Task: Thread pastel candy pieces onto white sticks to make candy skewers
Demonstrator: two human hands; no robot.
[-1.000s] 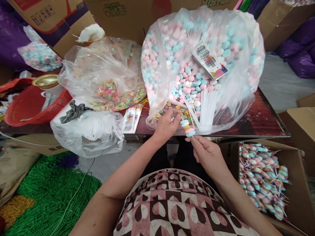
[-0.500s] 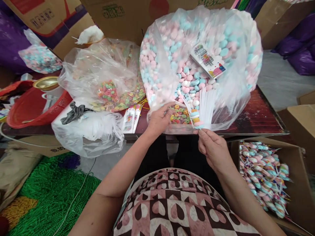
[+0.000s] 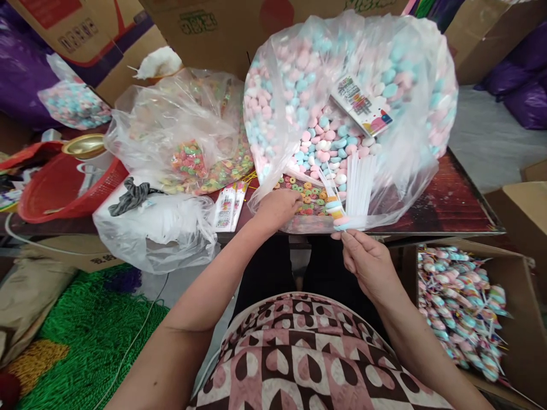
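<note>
My right hand (image 3: 368,259) pinches the lower end of a candy skewer (image 3: 337,213), a white stick threaded with pastel blue, white, orange and pink pieces. My left hand (image 3: 278,206) reaches into the small ring candies (image 3: 314,199) at the table's front edge; its fingers are curled together and their tips are partly hidden. Behind both hands lies a large clear plastic bag (image 3: 267,85) full of pink, blue and white candies (image 3: 329,136). A bundle of white sticks (image 3: 359,183) stands in its opening, right of the skewer. A printed card pack (image 3: 359,105) rests on the bag.
Left of the big bag sits another clear bag of ring candies (image 3: 188,156), with printed cards (image 3: 229,206) in front. Farther left are a crumpled plastic bag (image 3: 171,228) and a red basket (image 3: 64,199). A carton (image 3: 519,296) at lower right holds many wrapped candy skewers (image 3: 470,313).
My left hand has shifted slightly left and down among the ring candies, its fingers now closer together. My right hand and the skewer have moved slightly left and down.
</note>
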